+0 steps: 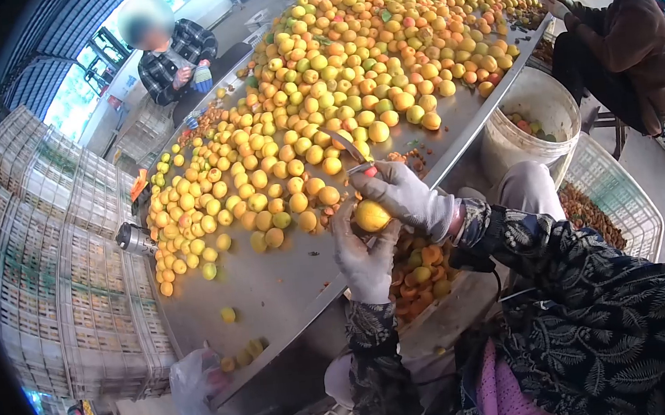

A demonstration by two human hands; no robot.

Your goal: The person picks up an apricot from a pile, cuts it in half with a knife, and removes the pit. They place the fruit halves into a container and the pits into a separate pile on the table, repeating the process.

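**Yellow apricot (371, 215) held over the desk (276, 286) edge**

I see my gloved left hand (366, 259) cupping the apricot from below, fingers closed round it. My right hand (406, 194) lies just above the apricot, touching it, clenched on a small knife (347, 147). The blade's long axis points up and away from the apricot toward the heap of fruit (350, 68). Under the apricot sits a tub of cut halves (421, 275).

Fruit heap (312, 88) covers the table's (276, 286) far and mid part, w/ strays (229, 314) toward the near-left corner. At the near edge, left hand (366, 257) holds 1 fruit (371, 215), right hand (404, 196) w/ knife (346, 145) just above. Cut halves (420, 271) lie below the edge, under the hands. Bucket (505, 157) sits beside the right edge. Crates (54, 261) are stacked left of the table. Person (171, 58) at far-left edge; 2nd person (631, 38) right of the bucket.
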